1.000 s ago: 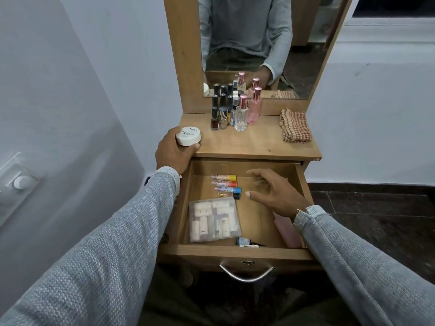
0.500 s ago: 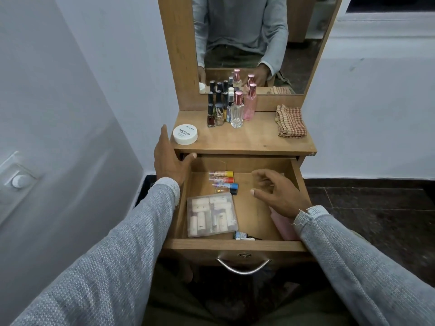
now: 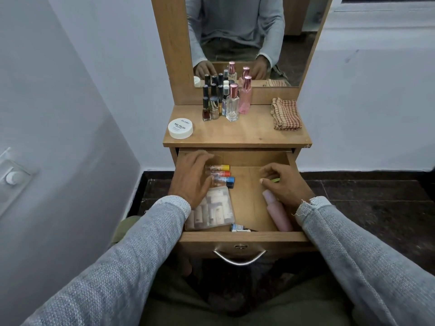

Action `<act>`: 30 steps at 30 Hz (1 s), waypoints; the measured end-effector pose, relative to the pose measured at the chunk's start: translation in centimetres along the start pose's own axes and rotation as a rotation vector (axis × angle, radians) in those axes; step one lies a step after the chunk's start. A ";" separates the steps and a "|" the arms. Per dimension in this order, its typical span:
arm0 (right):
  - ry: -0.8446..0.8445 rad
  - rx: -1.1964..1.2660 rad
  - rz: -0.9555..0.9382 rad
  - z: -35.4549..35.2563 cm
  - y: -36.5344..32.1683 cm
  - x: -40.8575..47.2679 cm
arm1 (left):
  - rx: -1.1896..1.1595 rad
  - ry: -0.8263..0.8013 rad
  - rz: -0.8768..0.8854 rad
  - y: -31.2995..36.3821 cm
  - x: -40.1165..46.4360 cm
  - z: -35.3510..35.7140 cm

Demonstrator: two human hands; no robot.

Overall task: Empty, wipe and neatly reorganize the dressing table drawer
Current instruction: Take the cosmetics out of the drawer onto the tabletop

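The left hand (image 3: 190,177) lies in the open drawer (image 3: 244,237) with fingers spread over small capped vials (image 3: 221,176), grip released. The right hand (image 3: 286,187) curls its grip round a small green thing (image 3: 275,180), above a pink bottle (image 3: 277,214). A clear pouch (image 3: 211,211) lies front left. A white jar (image 3: 180,128) and checked cloth (image 3: 286,114) sit on the bench (image 3: 247,135).

Open drawer (image 3: 242,237): left hand (image 3: 191,176) over small capped vials (image 3: 222,175), right hand (image 3: 286,184) above pink bottle (image 3: 279,214), clear plastic case (image 3: 213,212) front left; tabletop (image 3: 254,134) holds white jar (image 3: 180,128), bottles (image 3: 226,102), checked cloth (image 3: 286,114).
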State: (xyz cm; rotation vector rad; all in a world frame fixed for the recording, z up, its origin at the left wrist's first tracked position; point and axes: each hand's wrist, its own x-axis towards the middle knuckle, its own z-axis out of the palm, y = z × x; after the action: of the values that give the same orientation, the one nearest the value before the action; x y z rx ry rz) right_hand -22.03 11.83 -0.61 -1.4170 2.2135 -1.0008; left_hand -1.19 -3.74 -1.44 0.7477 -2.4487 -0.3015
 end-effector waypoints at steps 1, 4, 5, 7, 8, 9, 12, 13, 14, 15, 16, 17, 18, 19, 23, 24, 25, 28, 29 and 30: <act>0.002 -0.013 0.004 -0.3 0.1 0.0 | 0.005 -0.033 0.025 0.2 0.0 0.1; 0.007 -0.054 0.020 -1.1 0.4 0.2 | -0.022 -0.154 0.034 0.8 -0.1 0.7; 0.011 -0.060 0.025 -1.3 0.5 0.3 | -0.026 -0.180 0.020 0.9 -0.1 0.9; 0.011 -0.078 0.032 -1.4 0.7 0.4 | -0.018 -0.217 -0.049 0.9 -0.1 1.1; 0.006 -0.086 0.034 -1.2 0.7 0.5 | -0.014 -0.241 -0.093 0.8 0.1 1.1; -0.002 -0.091 0.035 -1.0 0.7 0.6 | -0.008 -0.272 -0.128 0.6 0.2 1.1; -0.023 -0.121 0.034 0.2 0.5 0.9 | 0.023 -0.364 -0.185 0.3 1.1 1.3; -0.031 -0.137 0.031 0.8 0.3 1.0 | 0.029 -0.380 -0.212 0.3 1.4 1.5; -0.041 -0.144 0.027 1.3 0.1 1.2 | 0.029 -0.388 -0.245 0.3 1.6 1.7; -0.051 -0.143 0.024 1.9 -0.1 1.3 | 0.025 -0.392 -0.280 0.3 1.9 2.0; -0.062 -0.143 0.023 2.5 -0.4 1.5 | 0.021 -0.396 -0.313 0.3 2.0 2.2; -0.072 -0.149 0.024 3.1 -0.7 1.7 | 0.019 -0.403 -0.340 0.2 2.0 2.4; -0.081 -0.161 0.025 3.6 -1.0 1.9 | 0.021 -0.409 -0.357 0.2 2.0 2.6; -0.085 -0.171 0.023 3.9 -1.2 2.1 | 0.024 -0.413 -0.366 0.1 1.9 2.7; -0.073 -0.183 0.037 4.3 -1.2 2.4 | 0.011 -0.380 -0.355 -0.2 1.5 2.8; -0.057 -0.193 0.047 3.9 -1.0 2.4 | 0.004 -0.371 -0.348 -0.2 1.4 2.7; -0.039 -0.215 0.051 3.4 -0.7 2.4 | 0.002 -0.365 -0.335 -0.1 1.3 2.7; -0.005 -0.381 0.022 1.4 0.1 2.4 | -0.013 -0.351 -0.230 0.4 1.2 2.8; -0.017 -0.436 0.018 0.8 0.4 2.4 | -0.031 -0.347 -0.180 0.7 1.2 2.8; -0.045 -0.467 0.021 0.2 0.6 2.4 | -0.051 -0.347 -0.123 1.0 1.1 2.9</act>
State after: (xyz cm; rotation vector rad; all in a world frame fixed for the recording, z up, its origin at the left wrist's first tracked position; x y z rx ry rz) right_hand -23.38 9.78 -0.98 -1.5719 2.5281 -0.4488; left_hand -4.07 -3.40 -2.93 0.8876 -2.7083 -0.5818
